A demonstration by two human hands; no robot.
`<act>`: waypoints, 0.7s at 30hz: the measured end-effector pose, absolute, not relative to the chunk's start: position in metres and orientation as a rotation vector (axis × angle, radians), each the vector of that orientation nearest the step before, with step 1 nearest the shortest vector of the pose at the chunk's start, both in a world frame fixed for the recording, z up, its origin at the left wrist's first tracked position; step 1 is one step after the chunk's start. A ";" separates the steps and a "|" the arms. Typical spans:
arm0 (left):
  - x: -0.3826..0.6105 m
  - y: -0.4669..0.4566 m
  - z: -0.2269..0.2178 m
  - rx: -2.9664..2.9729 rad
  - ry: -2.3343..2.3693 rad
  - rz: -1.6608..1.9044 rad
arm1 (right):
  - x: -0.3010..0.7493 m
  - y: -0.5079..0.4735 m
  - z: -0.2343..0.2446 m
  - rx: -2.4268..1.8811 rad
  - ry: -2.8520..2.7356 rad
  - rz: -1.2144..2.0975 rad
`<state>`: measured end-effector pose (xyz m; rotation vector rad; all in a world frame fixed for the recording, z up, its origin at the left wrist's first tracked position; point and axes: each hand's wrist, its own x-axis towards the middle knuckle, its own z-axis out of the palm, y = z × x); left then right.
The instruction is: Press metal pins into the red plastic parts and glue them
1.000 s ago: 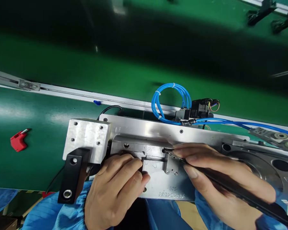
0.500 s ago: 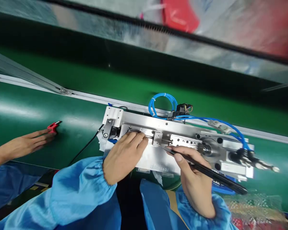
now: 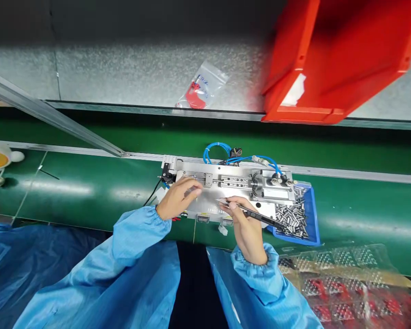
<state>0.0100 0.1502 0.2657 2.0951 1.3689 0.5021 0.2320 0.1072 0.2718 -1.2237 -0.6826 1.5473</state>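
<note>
My left hand (image 3: 178, 197) is over the left part of a silver metal fixture (image 3: 210, 201), fingers bent and slightly apart, with nothing visible in them. Close to its fingertips is a small square metal block (image 3: 208, 180) on the fixture's slide. My right hand (image 3: 245, 224) grips a black pen-like tool (image 3: 260, 216) with a thin, pale, pointed tip. That tip hovers around the fixture's front plate, below the block; whether it touches, I cannot tell. To the right, a pneumatic cylinder (image 3: 274, 188) is mounted on the fixture.
A blue tray (image 3: 313, 214) of metal pins (image 3: 292, 219) stands at the fixture's right. Blue air tubes (image 3: 212, 148) coil behind. Plastic blister packs (image 3: 345, 285) lie front right. Overhead, a shelf holds a red bin (image 3: 304, 116) and a small bag (image 3: 205, 87). Another person's blue sleeve (image 3: 20, 265) is at left.
The view has shifted and widened. My left hand has lifted its fingers off the slide; the tool's tip has moved away from the block. The co-worker's hand with the red tool has moved away.
</note>
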 end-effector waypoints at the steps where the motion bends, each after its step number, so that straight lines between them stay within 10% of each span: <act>1: 0.016 0.146 0.271 1.967 1.292 0.590 | 0.231 0.106 0.273 -1.206 -0.687 1.555; 21: -0.012 0.119 0.277 1.406 1.287 0.891 | 0.222 0.139 0.325 -1.158 -1.519 1.266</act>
